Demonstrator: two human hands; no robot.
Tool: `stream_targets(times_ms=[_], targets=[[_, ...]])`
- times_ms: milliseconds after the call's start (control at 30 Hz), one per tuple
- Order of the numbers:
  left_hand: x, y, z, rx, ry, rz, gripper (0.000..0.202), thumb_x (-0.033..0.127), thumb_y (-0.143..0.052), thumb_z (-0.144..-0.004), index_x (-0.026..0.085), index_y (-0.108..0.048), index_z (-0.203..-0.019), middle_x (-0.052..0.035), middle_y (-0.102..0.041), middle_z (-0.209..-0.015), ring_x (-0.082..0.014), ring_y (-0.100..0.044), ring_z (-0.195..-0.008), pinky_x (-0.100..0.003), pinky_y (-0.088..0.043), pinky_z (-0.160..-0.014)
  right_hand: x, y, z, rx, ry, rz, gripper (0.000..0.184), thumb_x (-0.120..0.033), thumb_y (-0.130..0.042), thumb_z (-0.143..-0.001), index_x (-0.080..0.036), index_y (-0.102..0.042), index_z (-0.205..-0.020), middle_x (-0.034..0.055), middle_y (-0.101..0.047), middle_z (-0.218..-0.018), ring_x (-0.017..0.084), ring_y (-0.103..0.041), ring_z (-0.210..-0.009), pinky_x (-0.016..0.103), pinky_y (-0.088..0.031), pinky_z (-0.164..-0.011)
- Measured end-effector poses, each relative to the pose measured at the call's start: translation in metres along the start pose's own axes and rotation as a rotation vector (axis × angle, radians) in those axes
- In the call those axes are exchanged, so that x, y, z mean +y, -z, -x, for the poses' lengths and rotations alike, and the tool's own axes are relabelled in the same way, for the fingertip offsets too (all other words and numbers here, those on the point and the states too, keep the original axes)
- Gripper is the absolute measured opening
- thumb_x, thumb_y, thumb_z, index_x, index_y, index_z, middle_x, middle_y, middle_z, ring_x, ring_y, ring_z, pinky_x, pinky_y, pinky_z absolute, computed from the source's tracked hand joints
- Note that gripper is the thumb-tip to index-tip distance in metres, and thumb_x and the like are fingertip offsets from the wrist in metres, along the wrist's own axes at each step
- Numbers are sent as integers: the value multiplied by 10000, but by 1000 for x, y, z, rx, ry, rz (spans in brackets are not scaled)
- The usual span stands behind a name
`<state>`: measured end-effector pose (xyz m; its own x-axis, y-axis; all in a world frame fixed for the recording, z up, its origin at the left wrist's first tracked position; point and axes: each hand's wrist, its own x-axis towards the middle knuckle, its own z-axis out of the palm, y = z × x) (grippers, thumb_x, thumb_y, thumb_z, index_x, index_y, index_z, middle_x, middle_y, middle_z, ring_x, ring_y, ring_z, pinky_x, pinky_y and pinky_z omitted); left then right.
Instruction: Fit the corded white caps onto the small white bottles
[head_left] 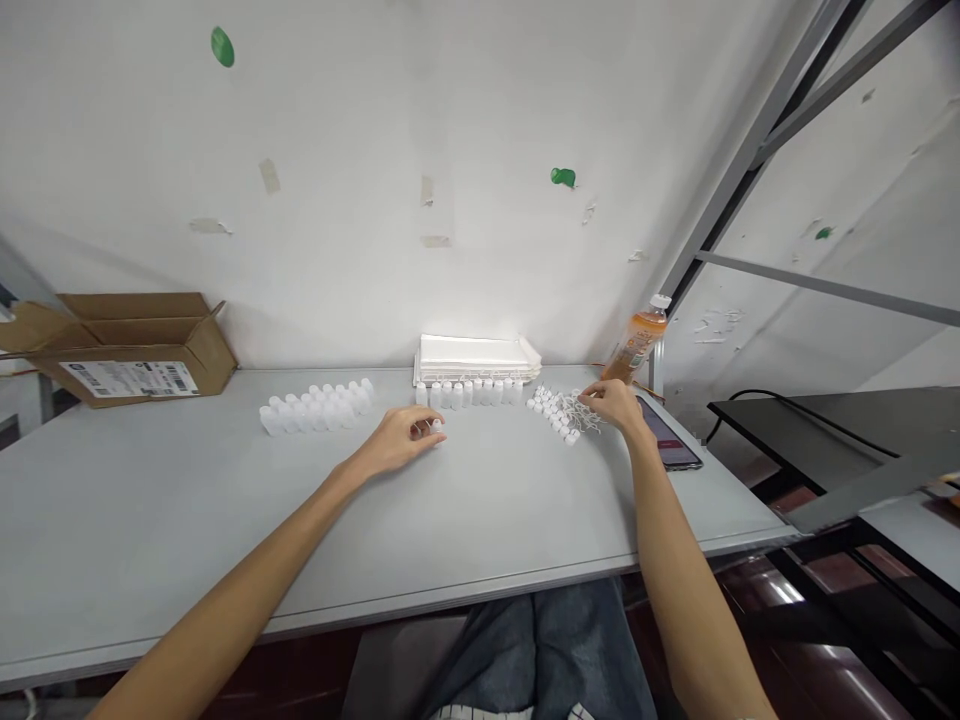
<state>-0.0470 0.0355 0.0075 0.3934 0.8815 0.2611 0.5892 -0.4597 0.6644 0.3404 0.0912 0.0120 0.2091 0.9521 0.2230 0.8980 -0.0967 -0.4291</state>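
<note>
My left hand (pixel 401 438) rests on the grey table (pixel 150 510) with its fingers curled round a small white bottle (pixel 436 428). My right hand (pixel 615 405) reaches into a pile of small white caps with thin stems (pixel 559 410) and pinches at its right edge; what it grips is too small to name. A row of small white bottles (pixel 471 392) stands between the hands, in front of a stack of white trays (pixel 474 358). A second group of white bottles (pixel 319 408) stands to the left of my left hand.
An open cardboard box (pixel 127 345) sits at the back left. An orange drink bottle (pixel 637 345) stands at the back right, a phone (pixel 667 435) lies by my right wrist. A dark bench (pixel 840 425) and metal frame lie to the right. A white wall is behind.
</note>
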Motion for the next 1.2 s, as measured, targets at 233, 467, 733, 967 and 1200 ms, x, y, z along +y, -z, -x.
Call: stream_targets(times_ms=[233, 467, 733, 967, 1200], targets=[[4, 0, 2, -16, 69, -147, 285, 465, -508, -837, 209, -631, -808, -22, -679, -850, -185, -599, -761, -278, -436, -647, 5, -1, 2, -51, -24, 12, 250, -400, -639, -662, -215, -762, -778, 37, -643, -693, 166, -554, -631, 269, -342, -577], [15, 1, 4, 39, 147, -171, 330, 527, -405, -884, 231, -548, -882, 13, -713, -892, -156, -595, -637, -281, -416, -663, 7, -3, -1, 44, -1, -27, 256, -385, -595, -711, -196, -755, -776, 25, -626, -623, 153, -530, -586, 264, -319, -549], [17, -6, 7, 7, 69, -147, 348, 545, -448, -858, 220, -568, -890, 4, -659, -784, -141, -537, -600, -256, -401, -593, 3, -3, -5, 298, -37, -256, 317, -391, -565, -727, -141, -737, -820, 76, -665, -681, 190, -565, -656, 290, -404, -616], [26, -18, 10, -28, 19, -88, 352, 519, -467, -870, 209, -629, -905, 2, -616, -753, -140, -527, -653, -240, -401, -599, -34, 4, 6, 136, 19, -875, 365, -469, -668, -650, -121, -657, -759, -21, -487, -546, 71, -331, -443, 239, -256, -429], [31, -37, 14, -71, -71, -60, 354, 505, -466, -891, 207, -657, -902, 4, -602, -757, -131, -497, -645, -252, -377, -614, -94, -2, 45, -466, 271, -1007, 287, -414, -704, -712, -137, -671, -780, 9, -570, -658, 56, -363, -473, 227, -245, -440]])
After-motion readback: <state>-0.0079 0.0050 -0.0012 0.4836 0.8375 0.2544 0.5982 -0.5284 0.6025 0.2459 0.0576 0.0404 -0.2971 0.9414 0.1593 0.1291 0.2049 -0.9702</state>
